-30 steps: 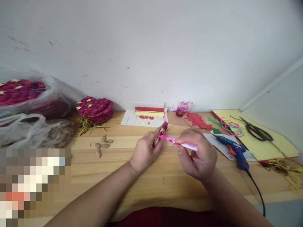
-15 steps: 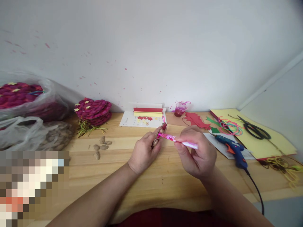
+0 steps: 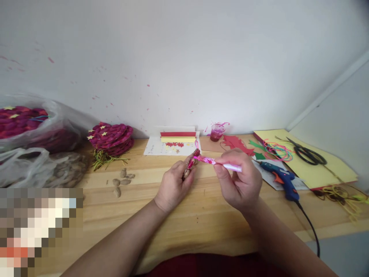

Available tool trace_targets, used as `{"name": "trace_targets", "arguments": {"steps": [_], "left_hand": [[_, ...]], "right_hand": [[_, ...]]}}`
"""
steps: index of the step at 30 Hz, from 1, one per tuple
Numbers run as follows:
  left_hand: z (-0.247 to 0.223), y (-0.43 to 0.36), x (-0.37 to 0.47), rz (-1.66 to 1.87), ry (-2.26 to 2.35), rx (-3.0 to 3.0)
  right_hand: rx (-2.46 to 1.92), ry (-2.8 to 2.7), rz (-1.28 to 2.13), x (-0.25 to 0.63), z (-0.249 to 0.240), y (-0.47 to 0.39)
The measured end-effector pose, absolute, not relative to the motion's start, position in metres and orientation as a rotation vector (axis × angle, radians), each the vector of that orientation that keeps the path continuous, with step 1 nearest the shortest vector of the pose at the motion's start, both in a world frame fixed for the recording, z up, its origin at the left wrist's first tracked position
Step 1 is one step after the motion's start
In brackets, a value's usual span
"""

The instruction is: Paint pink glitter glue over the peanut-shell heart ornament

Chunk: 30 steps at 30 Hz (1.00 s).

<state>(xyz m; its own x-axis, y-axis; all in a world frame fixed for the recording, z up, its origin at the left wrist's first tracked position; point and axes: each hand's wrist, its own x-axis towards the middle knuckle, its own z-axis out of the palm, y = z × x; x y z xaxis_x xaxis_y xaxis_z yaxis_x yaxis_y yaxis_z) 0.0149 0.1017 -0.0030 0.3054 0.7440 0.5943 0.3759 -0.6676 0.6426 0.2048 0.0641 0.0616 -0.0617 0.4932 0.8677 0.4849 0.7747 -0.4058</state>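
My left hand (image 3: 173, 184) is closed around a peanut ornament (image 3: 190, 163), held edge-on above the table, partly coated in dark pink paint. A pink loop of cord (image 3: 196, 144) sticks up at its top. Between thumb and fingers, my right hand (image 3: 240, 179) pinches a paintbrush (image 3: 230, 166) with a white handle smeared pink. The brush's pink tip touches the upper part of the ornament. Behind the hands, a clear cup (image 3: 216, 133) of dark pink paint stands against the wall.
Loose peanuts (image 3: 117, 182) lie to the left, near stacked painted peanut ornaments (image 3: 111, 136) and plastic bags (image 3: 65, 132). White paper (image 3: 150, 148) carries small cut-outs. A corded glue gun (image 3: 285, 179), scissors (image 3: 308, 154) and yellow sheets (image 3: 336, 169) are on the right.
The brush tip has shifted up along the ornament from its middle towards its top. More pink shows on the ornament's side. The camera view has shifted slightly.
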Motion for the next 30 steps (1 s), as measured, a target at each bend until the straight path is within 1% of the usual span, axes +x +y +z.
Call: {"name": "trace_targets", "arguments": {"steps": [9,19,24,30], "left_hand": [[-0.0037,0.1012,0.0168,1.354,0.990,2.173],[-0.0057,0.1049,0.0171,1.344,0.972,2.152],[-0.0039,0.1017,0.0177,1.269,0.943,1.982],[0.0039,0.0969,0.0198,1.241,0.867,1.757]], "right_hand": [[-0.696,-1.762,0.040,0.2016,0.0611,0.0597],[-0.787,-1.672,0.065,0.2053,0.0591,0.0644],[-0.847,-1.605,0.110,0.2052,0.0576,0.0652],[-0.934,-1.468,0.276,0.2046,0.0567,0.0691]]}}
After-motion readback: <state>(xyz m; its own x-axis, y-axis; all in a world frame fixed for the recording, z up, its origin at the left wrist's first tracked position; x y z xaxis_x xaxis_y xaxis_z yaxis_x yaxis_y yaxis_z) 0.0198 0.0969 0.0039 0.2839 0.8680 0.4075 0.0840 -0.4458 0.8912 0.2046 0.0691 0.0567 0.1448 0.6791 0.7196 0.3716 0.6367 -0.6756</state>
